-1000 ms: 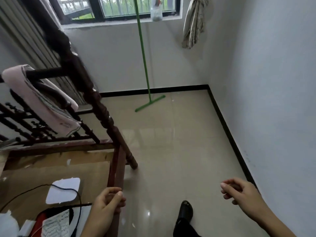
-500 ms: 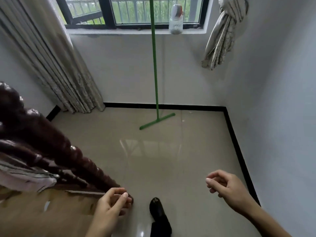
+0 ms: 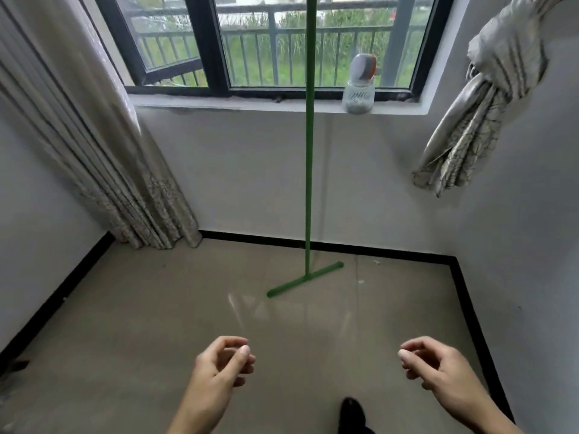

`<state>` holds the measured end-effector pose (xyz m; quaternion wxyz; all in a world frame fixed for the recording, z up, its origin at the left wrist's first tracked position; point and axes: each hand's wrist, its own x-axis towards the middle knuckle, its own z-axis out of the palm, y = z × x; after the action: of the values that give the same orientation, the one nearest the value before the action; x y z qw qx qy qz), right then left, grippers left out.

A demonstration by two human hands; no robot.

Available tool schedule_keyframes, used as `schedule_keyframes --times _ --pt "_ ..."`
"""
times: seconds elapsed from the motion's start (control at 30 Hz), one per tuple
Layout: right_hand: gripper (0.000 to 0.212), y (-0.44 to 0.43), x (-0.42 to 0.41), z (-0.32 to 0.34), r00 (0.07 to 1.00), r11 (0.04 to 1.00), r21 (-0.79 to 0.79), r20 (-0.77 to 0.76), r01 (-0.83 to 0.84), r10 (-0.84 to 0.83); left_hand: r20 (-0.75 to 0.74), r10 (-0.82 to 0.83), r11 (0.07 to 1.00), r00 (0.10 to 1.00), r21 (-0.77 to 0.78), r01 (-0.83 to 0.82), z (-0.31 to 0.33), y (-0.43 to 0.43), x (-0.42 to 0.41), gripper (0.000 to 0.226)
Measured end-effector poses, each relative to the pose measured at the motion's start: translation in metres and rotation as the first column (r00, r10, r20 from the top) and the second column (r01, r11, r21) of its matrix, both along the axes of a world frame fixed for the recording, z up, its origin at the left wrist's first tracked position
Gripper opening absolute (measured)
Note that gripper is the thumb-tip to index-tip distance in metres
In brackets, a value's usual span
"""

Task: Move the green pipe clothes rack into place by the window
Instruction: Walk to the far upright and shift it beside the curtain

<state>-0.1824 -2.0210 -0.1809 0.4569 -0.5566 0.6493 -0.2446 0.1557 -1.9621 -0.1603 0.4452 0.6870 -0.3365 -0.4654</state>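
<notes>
Green pipe clothes rack [image 3: 308, 170] stands upright below the window [image 3: 266, 45], foot on the floor. Left hand [image 3: 221, 366] and right hand [image 3: 434, 363], well short of it, hang loosely curled, holding nothing. A careless grab could tip the rack against the jar [image 3: 359, 86] on the sill beside it.

jar [image 3: 358, 95] on sill, curtain [image 3: 103, 170], shoe [image 3: 352, 415]
</notes>
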Motion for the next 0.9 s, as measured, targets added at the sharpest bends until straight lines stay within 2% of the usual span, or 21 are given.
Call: schedule_keyframes --times 0.23,0.3,0.37,0.43,0.57,0.63,0.9 --pt "0.009 -0.191 0.014 -0.020 0.999 0.999 -0.008 0.016 -0.047 0.047 0.055 0.133 0.991 0.990 0.011 -0.133 -0.003 -0.160 0.024 0.008" --pt "0.011 -0.249 0.022 -0.015 0.999 0.999 -0.007 0.024 -0.039 0.039 0.045 0.112 0.994 0.993 -0.003 -0.112 0.007 -0.205 0.022 0.005" --pt "0.011 -0.297 0.034 -0.009 0.997 0.997 -0.006 0.006 -0.072 0.072 0.042 0.105 0.994 0.994 -0.032 -0.104 0.019 -0.252 0.024 0.023" --pt "0.010 -0.342 0.049 0.007 0.989 0.990 -0.029 -0.066 -0.136 0.133 0.020 0.096 0.993 0.995 -0.070 -0.094 0.033 -0.296 0.028 0.028" --pt "0.009 -0.420 0.074 0.028 0.977 0.976 -0.121 -0.138 -0.182 0.165 0.007 0.047 0.991 0.999 -0.128 -0.045 0.048 -0.368 0.038 0.027" --pt "0.015 -0.449 0.093 0.033 0.972 0.969 -0.148 -0.157 -0.196 0.172 0.021 0.024 0.988 0.999 -0.154 -0.021 0.048 -0.399 0.052 0.025" --pt "0.043 -0.540 0.183 0.030 0.992 0.974 -0.208 -0.065 0.094 -0.110 0.094 -0.262 0.943 0.961 -0.189 0.275 0.048 -0.542 0.138 0.006"
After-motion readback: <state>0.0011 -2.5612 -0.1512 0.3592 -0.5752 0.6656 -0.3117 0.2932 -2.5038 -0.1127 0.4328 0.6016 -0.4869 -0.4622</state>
